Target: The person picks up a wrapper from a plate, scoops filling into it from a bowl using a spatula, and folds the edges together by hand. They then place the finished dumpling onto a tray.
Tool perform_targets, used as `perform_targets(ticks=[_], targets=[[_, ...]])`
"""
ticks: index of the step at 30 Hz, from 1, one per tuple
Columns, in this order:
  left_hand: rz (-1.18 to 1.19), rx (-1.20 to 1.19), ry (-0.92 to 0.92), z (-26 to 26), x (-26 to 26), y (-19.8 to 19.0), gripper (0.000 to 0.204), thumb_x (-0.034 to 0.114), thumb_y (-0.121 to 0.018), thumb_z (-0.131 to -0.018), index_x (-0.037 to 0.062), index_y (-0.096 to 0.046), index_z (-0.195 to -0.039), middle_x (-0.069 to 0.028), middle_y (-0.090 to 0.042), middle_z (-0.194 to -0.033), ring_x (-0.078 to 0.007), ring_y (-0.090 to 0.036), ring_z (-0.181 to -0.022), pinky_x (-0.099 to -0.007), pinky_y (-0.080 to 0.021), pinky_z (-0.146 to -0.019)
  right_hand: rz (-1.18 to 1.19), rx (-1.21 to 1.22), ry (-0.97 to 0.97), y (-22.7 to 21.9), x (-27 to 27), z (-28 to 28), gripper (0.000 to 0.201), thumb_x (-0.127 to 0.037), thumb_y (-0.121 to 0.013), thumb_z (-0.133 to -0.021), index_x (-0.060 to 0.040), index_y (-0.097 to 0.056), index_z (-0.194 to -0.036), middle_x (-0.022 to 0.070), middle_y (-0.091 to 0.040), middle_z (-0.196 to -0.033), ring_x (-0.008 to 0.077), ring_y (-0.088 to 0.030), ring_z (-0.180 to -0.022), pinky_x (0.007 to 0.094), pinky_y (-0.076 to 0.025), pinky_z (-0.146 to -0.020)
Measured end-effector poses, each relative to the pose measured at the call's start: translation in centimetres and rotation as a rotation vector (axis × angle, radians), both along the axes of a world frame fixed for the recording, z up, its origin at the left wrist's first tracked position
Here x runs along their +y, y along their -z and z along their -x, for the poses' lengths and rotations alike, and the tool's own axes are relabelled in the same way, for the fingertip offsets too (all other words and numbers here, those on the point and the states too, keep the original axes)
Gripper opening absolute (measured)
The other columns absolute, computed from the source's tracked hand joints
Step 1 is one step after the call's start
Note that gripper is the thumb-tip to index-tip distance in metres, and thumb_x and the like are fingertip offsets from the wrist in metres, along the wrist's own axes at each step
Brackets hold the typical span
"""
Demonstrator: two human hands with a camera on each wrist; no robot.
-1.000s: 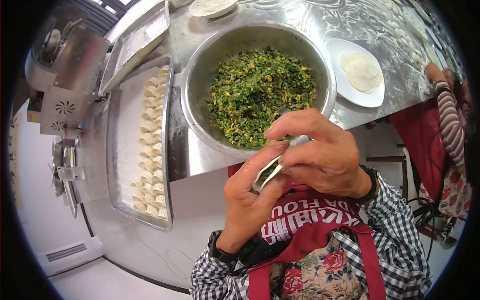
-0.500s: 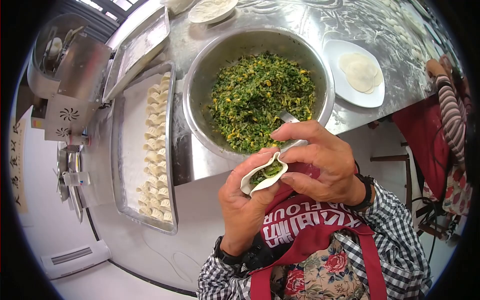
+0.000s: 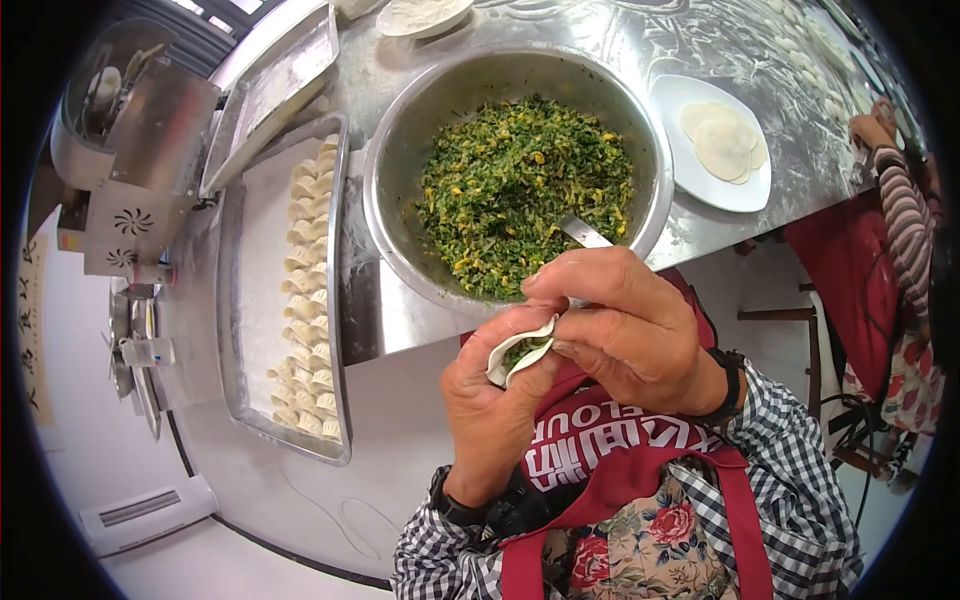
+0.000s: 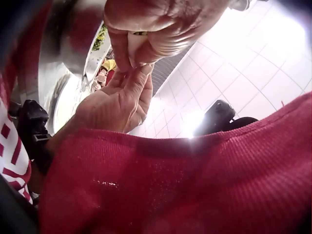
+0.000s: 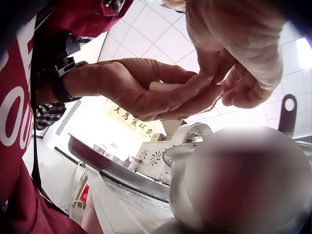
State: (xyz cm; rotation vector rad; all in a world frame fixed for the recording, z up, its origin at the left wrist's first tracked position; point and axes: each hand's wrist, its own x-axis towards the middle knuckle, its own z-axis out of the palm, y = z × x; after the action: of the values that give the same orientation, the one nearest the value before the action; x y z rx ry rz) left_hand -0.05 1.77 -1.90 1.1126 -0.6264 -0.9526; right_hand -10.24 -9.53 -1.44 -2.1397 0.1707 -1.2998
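In the head view the left hand (image 3: 492, 400) cradles a folded dough wrapper (image 3: 522, 352) with green filling showing in its opening. The right hand (image 3: 640, 335) pinches the wrapper's edge at its right end with thumb and fingers. Both hands are over the apron, just below the near rim of a large metal bowl (image 3: 378, 215). Chopped green and yellow filling (image 3: 520, 190) lies in that bowl, with a metal utensil handle (image 3: 584, 232) sticking out. A bit of the white wrapper (image 5: 163, 87) shows inside the left hand in the right wrist view.
Left of the bowl, a metal tray (image 3: 250, 250) holds rows of pleated dumplings (image 3: 310, 280). A white plate (image 3: 685, 95) with round wrappers (image 3: 722, 145) is at the right. Another person's striped sleeve (image 3: 898, 215) shows at the far right, and a flour dish (image 3: 420, 15) stands behind.
The wrapper's opening turned up into view, then narrowed as the right hand closed in on its edge. The utensil handle, earlier mostly covered by the right hand, now shows more.
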Motion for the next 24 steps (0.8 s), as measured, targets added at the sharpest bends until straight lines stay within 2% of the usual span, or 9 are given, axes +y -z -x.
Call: perform_targets(ticks=[3, 7, 9, 12, 15, 24], targets=[[-0.041, -0.003, -0.008, 0.0, 0.2, 0.3, 0.029, -0.001, -0.062, -0.079, -0.0007, -0.056, -0.107, -0.0122, -0.058, -0.109, -0.0166, -0.055, -0.101, -0.0270, -0.044, -0.088, 0.081, 0.012, 0.021, 0.1, -0.2, -0.1, 0.013, -0.003, -0.066, -0.064, -0.0002, -0.056, -0.073, 0.0153, -0.060, -0.094, 0.0266, -0.059, -0.081, 0.0333, -0.048, -0.064], [-0.012, 0.013, -0.012, 0.1, 0.0, -0.3, 0.034, -0.004, -0.060, -0.078, -0.0001, -0.053, -0.112, -0.0107, -0.057, -0.111, -0.0151, -0.055, -0.099, -0.0263, -0.044, -0.087, 0.016, 0.005, 0.011, 0.2, 0.1, -0.1, 0.017, -0.004, -0.068, -0.063, -0.0003, -0.058, -0.076, 0.0148, -0.059, -0.097, 0.0262, -0.059, -0.081, 0.0326, -0.048, -0.065], [-0.006, 0.034, -0.019, 0.1, -0.1, -0.5, 0.037, -0.005, -0.059, -0.078, 0.0001, -0.051, -0.114, -0.0102, -0.056, -0.112, -0.0145, -0.055, -0.099, -0.0261, -0.044, -0.087, -0.218, 0.002, 0.039, 0.0, 0.7, -0.4, 0.022, -0.004, -0.070, -0.063, -0.0007, -0.060, -0.082, 0.0149, -0.058, -0.103, 0.0256, -0.059, -0.083, 0.0319, -0.048, -0.068], [-0.001, 0.089, 0.012, 0.1, -0.3, -0.5, 0.040, -0.007, -0.057, -0.078, 0.0003, -0.049, -0.117, -0.0103, -0.055, -0.113, -0.0147, -0.054, -0.100, -0.0265, -0.043, -0.088, -0.317, 0.045, -0.045, 0.0, 0.5, -0.1, 0.026, -0.004, -0.071, -0.064, -0.0011, -0.061, -0.087, 0.0155, -0.056, -0.107, 0.0253, -0.058, -0.084, 0.0313, -0.048, -0.069], [-0.024, 0.024, -0.017, 0.3, -0.3, -0.3, 0.040, -0.007, -0.056, -0.078, 0.0000, -0.049, -0.117, -0.0110, -0.055, -0.112, -0.0155, -0.054, -0.102, -0.0272, -0.043, -0.089, -0.345, 0.045, -0.084, 0.2, 0.3, 0.0, 0.022, -0.002, -0.070, -0.066, -0.0007, -0.061, -0.086, 0.0153, -0.057, -0.105, 0.0241, -0.058, -0.086, 0.0305, -0.048, -0.068], [-0.013, 0.088, 0.007, 0.6, -0.2, -0.1, 0.040, -0.005, -0.057, -0.079, -0.0016, -0.047, -0.118, -0.0131, -0.054, -0.116, -0.0172, -0.052, -0.106, -0.0279, -0.042, -0.091, -0.202, -0.089, -0.062, 1.0, 0.2, -0.9, 0.014, 0.002, -0.066, -0.065, -0.0013, -0.058, -0.076, 0.0143, -0.060, -0.097, 0.0253, -0.060, -0.079, 0.0314, -0.048, -0.064]])
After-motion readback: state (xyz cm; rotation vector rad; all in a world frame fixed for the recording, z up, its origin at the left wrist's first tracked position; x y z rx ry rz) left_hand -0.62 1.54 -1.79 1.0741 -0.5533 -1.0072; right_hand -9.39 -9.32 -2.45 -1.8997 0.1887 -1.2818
